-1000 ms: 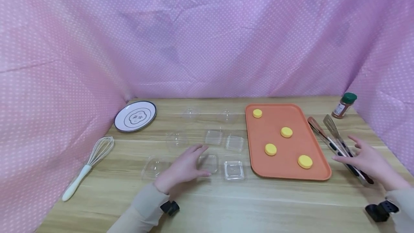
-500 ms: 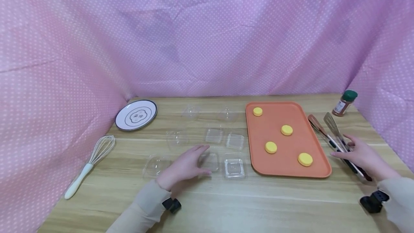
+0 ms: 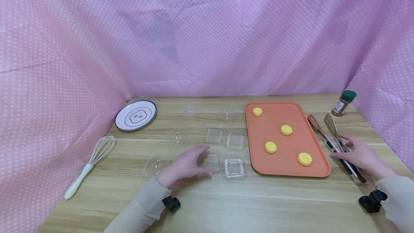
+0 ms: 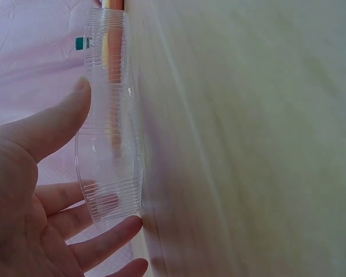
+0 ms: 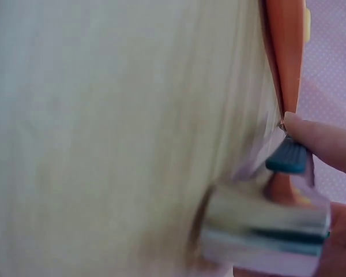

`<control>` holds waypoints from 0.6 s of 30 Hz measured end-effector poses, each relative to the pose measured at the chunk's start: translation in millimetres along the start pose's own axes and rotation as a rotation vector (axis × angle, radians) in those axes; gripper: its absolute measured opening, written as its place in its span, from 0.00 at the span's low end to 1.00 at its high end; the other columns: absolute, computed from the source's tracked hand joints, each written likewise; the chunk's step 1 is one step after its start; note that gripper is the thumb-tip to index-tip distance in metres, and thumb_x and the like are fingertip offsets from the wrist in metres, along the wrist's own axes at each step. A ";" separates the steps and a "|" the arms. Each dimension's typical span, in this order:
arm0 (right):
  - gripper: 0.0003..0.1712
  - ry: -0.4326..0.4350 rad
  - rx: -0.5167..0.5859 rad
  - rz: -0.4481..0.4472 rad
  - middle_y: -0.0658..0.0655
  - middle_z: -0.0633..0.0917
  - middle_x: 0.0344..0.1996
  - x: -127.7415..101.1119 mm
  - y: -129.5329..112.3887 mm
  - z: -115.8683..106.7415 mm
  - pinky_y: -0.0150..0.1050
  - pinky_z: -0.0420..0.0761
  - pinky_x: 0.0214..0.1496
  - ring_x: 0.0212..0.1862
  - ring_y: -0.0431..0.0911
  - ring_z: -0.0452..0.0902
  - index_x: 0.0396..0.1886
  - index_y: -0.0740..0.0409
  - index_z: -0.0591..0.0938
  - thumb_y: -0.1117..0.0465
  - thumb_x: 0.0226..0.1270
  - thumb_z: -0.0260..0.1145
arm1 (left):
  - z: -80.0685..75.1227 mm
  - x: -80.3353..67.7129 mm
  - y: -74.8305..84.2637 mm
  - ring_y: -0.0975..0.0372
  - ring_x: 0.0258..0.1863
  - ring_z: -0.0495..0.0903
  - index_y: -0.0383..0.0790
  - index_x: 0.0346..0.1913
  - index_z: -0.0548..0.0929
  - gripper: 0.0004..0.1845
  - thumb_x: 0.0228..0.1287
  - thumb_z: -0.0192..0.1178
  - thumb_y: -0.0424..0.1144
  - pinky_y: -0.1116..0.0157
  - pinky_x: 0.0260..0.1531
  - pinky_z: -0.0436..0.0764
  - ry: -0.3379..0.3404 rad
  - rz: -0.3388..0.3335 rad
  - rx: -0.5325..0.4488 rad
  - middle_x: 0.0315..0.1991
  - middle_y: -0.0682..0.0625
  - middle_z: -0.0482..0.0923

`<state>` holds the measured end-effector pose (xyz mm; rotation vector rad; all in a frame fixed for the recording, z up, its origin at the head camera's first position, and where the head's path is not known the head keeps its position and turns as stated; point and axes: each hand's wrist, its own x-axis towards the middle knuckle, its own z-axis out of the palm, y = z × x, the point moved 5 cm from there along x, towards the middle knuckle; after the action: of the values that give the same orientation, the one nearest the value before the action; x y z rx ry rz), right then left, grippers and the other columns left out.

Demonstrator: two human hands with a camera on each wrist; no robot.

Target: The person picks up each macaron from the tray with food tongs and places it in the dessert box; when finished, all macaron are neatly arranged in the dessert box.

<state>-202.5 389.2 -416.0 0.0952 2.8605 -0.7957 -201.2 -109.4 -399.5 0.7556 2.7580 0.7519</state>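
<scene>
Clear square plastic boxes lie in the middle of the table. In the head view my left hand (image 3: pixel 185 166) lies beside one such box (image 3: pixel 211 163), its thumb and fingers spread around the box's left side. The left wrist view shows the ribbed clear box (image 4: pixel 106 127) close to the thumb, with some fingers seen through it; whether they touch it I cannot tell. At the right, my right hand (image 3: pixel 363 155) holds metal tongs (image 3: pixel 333 145) with dark grips between thumb and fingers. In the right wrist view the tongs (image 5: pixel 265 219) are blurred, and the thumb presses a teal grip.
Several yellow round cakes (image 3: pixel 304 159) sit on an orange tray (image 3: pixel 258 166) left of the tongs. A spice jar (image 3: pixel 343 103) stands at the back right. A plate (image 3: pixel 123 119), a whisk (image 3: pixel 87 168) and clear round lids (image 3: pixel 157 164) are on the left.
The right hand has moved slightly left and come onto the tongs, whose handle end has swung left towards the tray. The left hand has barely moved.
</scene>
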 end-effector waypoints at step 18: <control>0.46 0.018 0.063 0.032 0.86 0.68 0.54 -8.8 1.8 -6.6 0.50 0.73 0.41 0.53 0.74 0.67 0.67 0.78 0.53 0.51 0.65 0.63 | -1.5 -0.5 0.6 0.47 0.63 0.69 0.33 0.65 0.69 0.43 0.46 0.74 0.47 0.52 0.65 0.68 -0.001 -0.001 -0.013 0.62 0.39 0.71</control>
<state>-194.7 394.0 -409.8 0.1563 2.8432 -0.8835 -200.9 -109.9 -397.9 0.7514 2.7500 0.7682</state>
